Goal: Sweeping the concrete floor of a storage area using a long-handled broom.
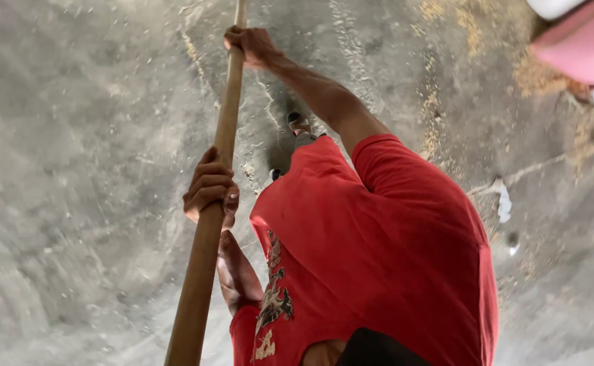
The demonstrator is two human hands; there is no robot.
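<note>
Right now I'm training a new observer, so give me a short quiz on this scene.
1. True or false: the wooden pole is gripped by one hand only.
2. Which hand grips the pole farther from the body? A) left hand B) right hand
3. Fill in: the shirt worn by the person is ____ in colour.
Key: 1 false, both hands grip it; 2 B; 3 red.
</note>
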